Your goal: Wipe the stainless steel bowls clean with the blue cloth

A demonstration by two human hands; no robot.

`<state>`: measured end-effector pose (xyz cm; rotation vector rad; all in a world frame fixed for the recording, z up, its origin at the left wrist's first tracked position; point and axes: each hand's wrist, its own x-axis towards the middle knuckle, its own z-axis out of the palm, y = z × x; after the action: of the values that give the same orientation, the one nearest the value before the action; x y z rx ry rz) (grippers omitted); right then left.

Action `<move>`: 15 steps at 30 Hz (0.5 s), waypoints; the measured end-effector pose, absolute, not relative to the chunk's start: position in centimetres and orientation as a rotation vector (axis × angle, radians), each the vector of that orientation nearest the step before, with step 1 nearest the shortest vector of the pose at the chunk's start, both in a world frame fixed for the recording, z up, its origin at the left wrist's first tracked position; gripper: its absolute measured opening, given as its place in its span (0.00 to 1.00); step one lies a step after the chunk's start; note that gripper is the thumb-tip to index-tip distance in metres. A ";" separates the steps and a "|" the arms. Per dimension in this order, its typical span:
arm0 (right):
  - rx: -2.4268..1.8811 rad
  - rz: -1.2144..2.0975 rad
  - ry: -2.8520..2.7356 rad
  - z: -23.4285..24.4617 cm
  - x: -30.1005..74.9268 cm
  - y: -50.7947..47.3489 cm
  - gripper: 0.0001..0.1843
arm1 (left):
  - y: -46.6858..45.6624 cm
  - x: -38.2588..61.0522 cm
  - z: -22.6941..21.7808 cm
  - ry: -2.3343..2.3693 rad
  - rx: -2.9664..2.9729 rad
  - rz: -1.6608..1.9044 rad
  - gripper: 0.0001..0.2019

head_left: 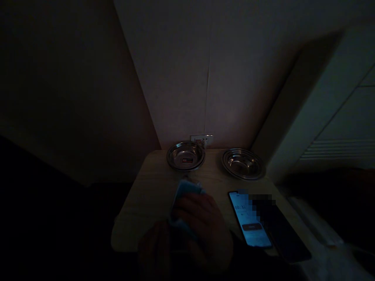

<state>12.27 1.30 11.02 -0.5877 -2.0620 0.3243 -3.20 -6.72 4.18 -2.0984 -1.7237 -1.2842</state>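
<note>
The room is dim. My right hand (205, 226) is closed on a light blue cloth (187, 189), its fingers pressed over it near the front middle of the small table. Close on the left, my left hand (154, 248) has its fingers bent together by the table's front edge. Between the two hands there is a dark area, and whatever my left hand grips there is too dark to make out. Ahead of the cloth stand shallow round steel dishes (186, 157), stacked, with a small label inside the top one.
Another stack of steel dishes (242, 164) stands at the table's back right. A lit phone (249, 224) lies on the right beside a dark flat device (288, 234). Behind the pale wooden table (131, 214) is a wall with a socket (202, 139).
</note>
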 end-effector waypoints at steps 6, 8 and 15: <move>-0.790 0.410 -1.916 10.6 12.0 1.2 0.17 | -5.0 -2.7 5.3 -1.730 -2.046 -1.277 0.15; -0.712 0.360 -1.959 10.3 11.9 0.5 0.19 | -4.7 -2.6 5.4 -1.718 -2.044 -1.273 0.15; -0.859 0.628 -1.786 9.8 12.5 3.0 0.18 | -6.8 -2.2 4.7 -1.639 -1.975 -1.219 0.16</move>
<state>12.55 3.02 9.82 -0.8589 -1.7862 0.6280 -2.16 -6.80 4.71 -1.9749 -1.6394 -1.2186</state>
